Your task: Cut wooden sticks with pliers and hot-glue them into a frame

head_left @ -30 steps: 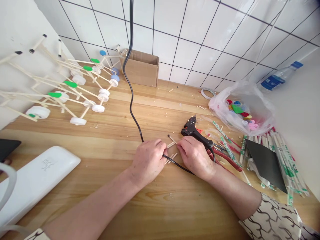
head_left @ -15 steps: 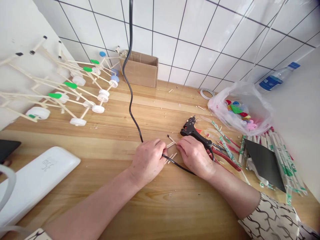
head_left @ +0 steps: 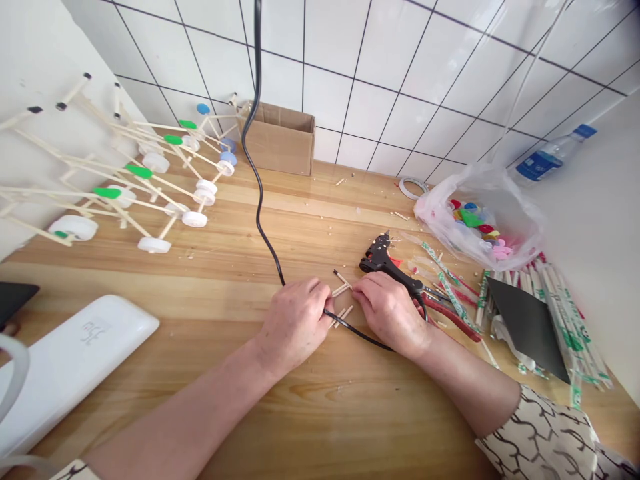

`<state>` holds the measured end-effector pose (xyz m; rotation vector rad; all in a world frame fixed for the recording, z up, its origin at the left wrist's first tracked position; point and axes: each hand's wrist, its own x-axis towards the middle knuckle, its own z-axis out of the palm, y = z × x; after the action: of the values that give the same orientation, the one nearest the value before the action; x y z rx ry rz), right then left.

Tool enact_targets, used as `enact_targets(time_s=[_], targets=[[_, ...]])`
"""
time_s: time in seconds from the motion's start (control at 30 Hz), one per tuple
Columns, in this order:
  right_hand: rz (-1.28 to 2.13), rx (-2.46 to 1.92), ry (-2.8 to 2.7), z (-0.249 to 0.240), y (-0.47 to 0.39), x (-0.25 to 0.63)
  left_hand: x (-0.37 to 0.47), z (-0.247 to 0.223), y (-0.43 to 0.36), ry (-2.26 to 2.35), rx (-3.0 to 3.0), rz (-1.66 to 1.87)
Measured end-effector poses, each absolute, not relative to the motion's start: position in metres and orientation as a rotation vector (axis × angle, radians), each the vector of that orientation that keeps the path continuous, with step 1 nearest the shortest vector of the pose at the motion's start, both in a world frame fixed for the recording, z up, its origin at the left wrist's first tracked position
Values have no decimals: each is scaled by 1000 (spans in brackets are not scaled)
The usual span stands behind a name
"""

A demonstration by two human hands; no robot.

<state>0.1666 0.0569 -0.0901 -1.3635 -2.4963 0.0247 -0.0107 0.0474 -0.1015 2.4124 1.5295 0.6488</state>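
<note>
Small wooden sticks (head_left: pixel 341 289) meet at an angle between my hands, one of them with a dark tip. My left hand (head_left: pixel 299 316) is closed on one end of these sticks. The fingers of my right hand (head_left: pixel 387 308) are pinched at the other end, by the joint. Two more short sticks (head_left: pixel 342 317) lie just below, partly under my left hand. A black cable (head_left: pixel 357 330) passes by my left fingertips and under my right hand. Touching or close to my right hand is a black glue gun (head_left: pixel 379 255), nozzle pointing away.
Stick frames with white wheels (head_left: pixel 154 245) stand at the left, above a white power bank (head_left: pixel 95 353). A cardboard box (head_left: pixel 283 148) is by the wall. On the right are a plastic bag (head_left: pixel 435 207), red-handled pliers (head_left: pixel 453 317), wrapped sticks (head_left: pixel 575 333) and a bottle (head_left: pixel 543 163).
</note>
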Motion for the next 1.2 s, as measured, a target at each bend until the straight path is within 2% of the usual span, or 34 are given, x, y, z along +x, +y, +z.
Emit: enact_targets(time_s=[0.7, 1.2], targets=[[33, -1352, -2513, -91, 57, 168, -14, -104, 47, 1509, 2444, 648], [17, -1396, -2551, -89, 56, 168, -16, -98, 49, 1440, 2414, 508]])
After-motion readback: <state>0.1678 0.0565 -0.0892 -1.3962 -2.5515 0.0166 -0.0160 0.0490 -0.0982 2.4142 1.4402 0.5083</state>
